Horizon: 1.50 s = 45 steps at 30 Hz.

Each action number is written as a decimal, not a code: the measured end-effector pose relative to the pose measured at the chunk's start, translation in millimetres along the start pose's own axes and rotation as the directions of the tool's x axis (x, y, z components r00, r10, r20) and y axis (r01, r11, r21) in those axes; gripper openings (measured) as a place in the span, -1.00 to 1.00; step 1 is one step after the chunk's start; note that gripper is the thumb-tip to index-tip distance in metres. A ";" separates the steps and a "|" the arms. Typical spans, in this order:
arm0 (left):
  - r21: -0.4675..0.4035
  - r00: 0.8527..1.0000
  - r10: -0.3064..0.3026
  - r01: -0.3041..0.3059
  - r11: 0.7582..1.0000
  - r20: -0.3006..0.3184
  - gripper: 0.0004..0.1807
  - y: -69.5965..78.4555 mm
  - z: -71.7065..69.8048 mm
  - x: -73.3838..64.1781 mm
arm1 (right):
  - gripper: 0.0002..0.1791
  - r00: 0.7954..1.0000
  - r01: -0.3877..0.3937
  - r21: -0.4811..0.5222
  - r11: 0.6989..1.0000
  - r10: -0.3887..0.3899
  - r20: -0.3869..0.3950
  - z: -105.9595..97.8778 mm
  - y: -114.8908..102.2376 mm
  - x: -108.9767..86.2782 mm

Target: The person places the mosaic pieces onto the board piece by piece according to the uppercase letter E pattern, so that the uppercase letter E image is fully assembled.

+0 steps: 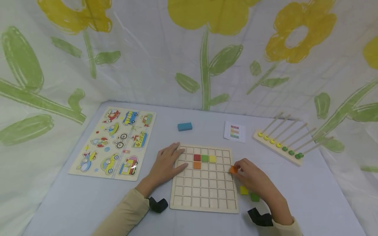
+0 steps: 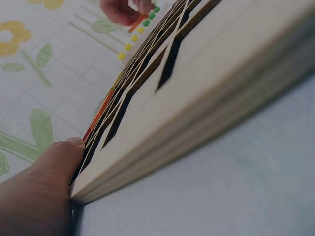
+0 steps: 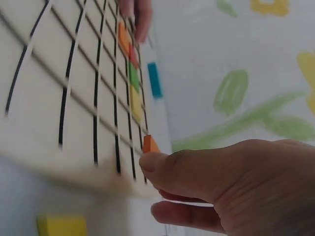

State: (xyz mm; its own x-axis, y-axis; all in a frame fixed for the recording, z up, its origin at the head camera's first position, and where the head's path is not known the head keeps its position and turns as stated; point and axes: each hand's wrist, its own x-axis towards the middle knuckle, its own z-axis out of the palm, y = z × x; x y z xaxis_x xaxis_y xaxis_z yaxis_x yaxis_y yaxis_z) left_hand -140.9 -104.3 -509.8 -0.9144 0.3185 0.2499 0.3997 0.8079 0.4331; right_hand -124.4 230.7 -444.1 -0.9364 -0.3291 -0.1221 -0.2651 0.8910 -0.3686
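- Your right hand (image 1: 251, 176) pinches the orange tile (image 1: 233, 169) by the right edge of the board (image 1: 200, 192).
- Your left hand (image 1: 166, 164), fingers spread, rests on its left side.
- Tile looks light, stiff, probably sturdy; take opposite edges, fingertips only.

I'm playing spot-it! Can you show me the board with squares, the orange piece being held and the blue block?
Grid board (image 1: 204, 183): head view, on a bare cell near its middle.
Held orange piece (image 1: 233, 169): head view, on its uncovered part.
Blue block (image 1: 184, 127): head view, mid-surface.
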 end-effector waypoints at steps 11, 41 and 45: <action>-0.005 1.000 0.002 -0.002 1.000 -0.002 -0.33 1.3 -0.3 1.4 | -0.80 0.955 0.297 -0.049 0.954 -0.298 -0.014 24.4 -49.1 25.4; -0.002 1.000 0.000 0.000 1.000 0.004 -0.34 -1.3 2.3 0.0 | -0.85 0.863 0.493 -0.159 0.855 -0.504 -0.036 44.8 -79.8 37.6; -0.002 1.000 0.002 -0.002 1.000 -0.001 -0.34 -0.4 1.1 0.0 | -0.83 0.864 0.489 -0.173 0.855 -0.502 -0.036 45.8 -80.8 38.3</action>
State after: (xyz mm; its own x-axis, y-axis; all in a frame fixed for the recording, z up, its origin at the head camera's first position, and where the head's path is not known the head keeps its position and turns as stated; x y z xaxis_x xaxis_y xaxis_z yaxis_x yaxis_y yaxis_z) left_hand -141.1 -104.1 -510.9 -0.9136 0.3191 0.2519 0.4014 0.8065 0.4341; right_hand -128.2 131.8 -461.2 -0.6846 -0.7202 0.1124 -0.7243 0.6549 -0.2156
